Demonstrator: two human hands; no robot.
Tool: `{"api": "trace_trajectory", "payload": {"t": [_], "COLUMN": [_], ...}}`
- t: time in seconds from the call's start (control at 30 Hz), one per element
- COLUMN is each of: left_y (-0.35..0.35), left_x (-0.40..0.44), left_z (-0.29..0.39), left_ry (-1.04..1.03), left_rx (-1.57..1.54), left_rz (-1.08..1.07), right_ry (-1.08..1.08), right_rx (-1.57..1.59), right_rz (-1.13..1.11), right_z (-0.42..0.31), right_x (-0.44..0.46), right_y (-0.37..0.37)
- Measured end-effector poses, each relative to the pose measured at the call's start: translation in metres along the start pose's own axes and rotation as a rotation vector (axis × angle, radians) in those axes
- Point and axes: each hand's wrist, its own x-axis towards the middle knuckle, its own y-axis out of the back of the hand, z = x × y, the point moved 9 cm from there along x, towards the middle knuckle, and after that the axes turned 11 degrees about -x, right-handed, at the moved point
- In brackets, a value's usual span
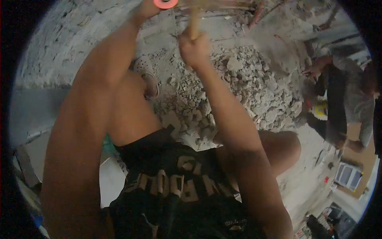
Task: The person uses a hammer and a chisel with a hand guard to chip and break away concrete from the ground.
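our right hand has its fingers wrapped shut round a wooden handle, near its lower end; it looks stiff, probably heavier towards the blurred far end, so that low grip should suit. our left hand meets the pink disc, far left; we cannot tell how far its fingers close. jagged rubble limits footing; a person at right leaves us some room between.

Above the blurred right grip, the wooden handle smears toward the top edge, its far end unclear. That edge cuts off the left grip and the pink disc just beside it.
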Motion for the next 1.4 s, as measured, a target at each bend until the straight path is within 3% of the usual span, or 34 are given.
{"api": "trace_trajectory", "payload": {"t": [0.03,0.1,0.2,0.3,0.33,0.37,0.4,0.5,0.57,0.63,0.7,0.77,0.97,1.13,1.2,1.23,1.27,1.3,1.37,1.4], "left_y": [-0.001,0.0,0.004,0.016,0.013,-0.001,-0.02,-0.073,-0.12,-0.159,-0.185,-0.196,-0.206,-0.196,-0.192,-0.187,-0.182,-0.186,-0.197,-0.2], "left_x": [0.002,0.002,0.006,0.02,0.015,0.015,0.019,-0.001,-0.006,-0.026,-0.033,-0.046,-0.067,-0.058,-0.053,-0.045,-0.038,-0.035,-0.027,-0.024], "left_z": [-0.005,-0.016,-0.034,-0.047,-0.036,-0.026,-0.016,0.039,0.042,0.043,0.014,0.077,0.149,0.148,0.145,0.138,0.131,0.132,0.12,0.112], "left_ry": [0.008,0.029,0.05,0.01,0.004,-0.005,-0.088,-0.057,-0.177,-0.133,-0.1,-0.174,-0.388,-0.33,-0.328,-0.216,-0.106,-0.1,0.146,0.151], "left_rx": [0.047,0.14,0.245,0.425,0.509,0.515,0.483,0.38,0.31,0.466,0.532,0.31,0.399,0.364,0.354,0.255,0.155,0.158,0.05,0.049], "left_rz": [-0.008,-0.004,-0.02,-0.067,0.103,0.096,-0.001,-0.046,-0.326,-0.587,-0.673,-0.716,-0.783,-0.759,-0.705,-0.621,-0.533,-0.532,-0.593,-0.595], "right_ry": [-0.227,-0.352,-0.448,-0.475,-0.483,-0.546,-0.604,-0.721,-0.778,-0.785,-0.918,-0.964,-1.025,-1.017,-0.875,-0.827,-0.936,-1.045,-1.037,-1.03], "right_rx": [-0.275,-0.122,0.023,-0.049,-0.041,-0.044,-0.044,-0.039,0.016,0.038,-0.152,-0.097,-0.081,-0.081,-0.124,-0.134,-0.023,0.085,0.055,0.025], "right_rz": [-0.237,-0.285,-0.288,-0.255,-0.246,-0.194,-0.141,-0.075,-0.123,-0.131,-0.049,-0.073,-0.091,-0.148,-0.128,-0.124,-0.114,-0.104,-0.115,-0.121], "right_z": [0.04,0.063,0.079,0.095,0.112,0.131,0.152,0.185,0.194,0.206,0.251,0.267,0.27,0.299,0.312,0.306,0.283,0.269,0.272,0.275], "right_x": [-0.009,-0.027,-0.031,-0.031,-0.035,-0.042,-0.045,-0.059,-0.065,-0.065,-0.072,-0.074,-0.096,-0.101,-0.091,-0.081,-0.069,-0.062,-0.045,-0.037], "right_y": [-0.022,-0.03,-0.029,-0.003,-0.007,-0.007,-0.01,-0.009,-0.001,0.004,-0.002,-0.005,-0.023,-0.072,-0.098,-0.099,-0.07,-0.055,-0.058,-0.059]}}
